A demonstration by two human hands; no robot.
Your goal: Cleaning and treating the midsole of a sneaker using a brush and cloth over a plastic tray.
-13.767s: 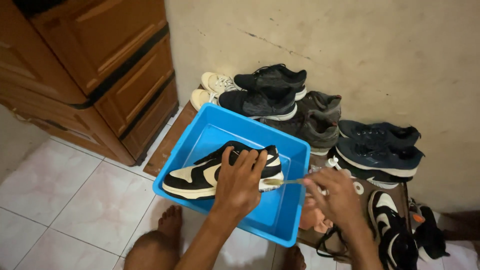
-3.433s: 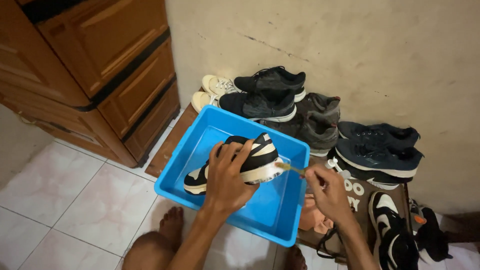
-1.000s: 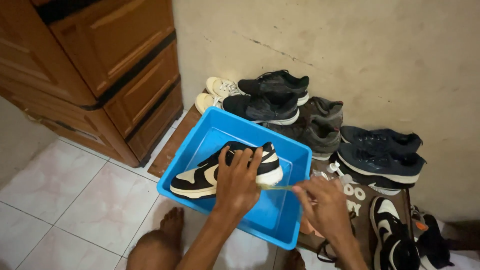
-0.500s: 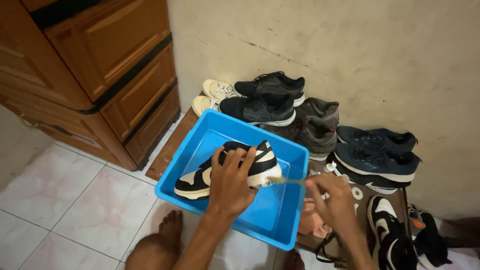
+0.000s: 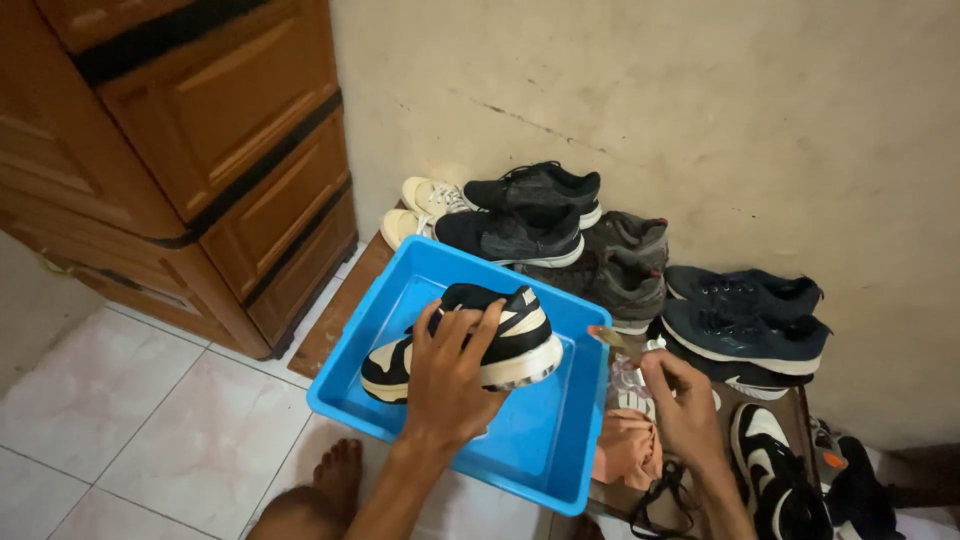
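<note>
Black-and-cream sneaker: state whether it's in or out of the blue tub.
In: the sneaker sits inside the blue tub, left hand gripping it.

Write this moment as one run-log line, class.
left hand: grips black-and-cream sneaker | right hand: holds small brush | under: blue plastic tub

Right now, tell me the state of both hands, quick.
Left hand: closed on the black, cream and white sneaker over the blue plastic tub.
Right hand: closed on a small thin brush.

Wooden cabinet (image 5: 200, 150) upper left on white tile floor (image 5: 130, 440). Dark sneakers (image 5: 620, 260) and cream pair (image 5: 425, 205) along wall (image 5: 650, 90). Orange cloth (image 5: 625, 450) lower right.
</note>
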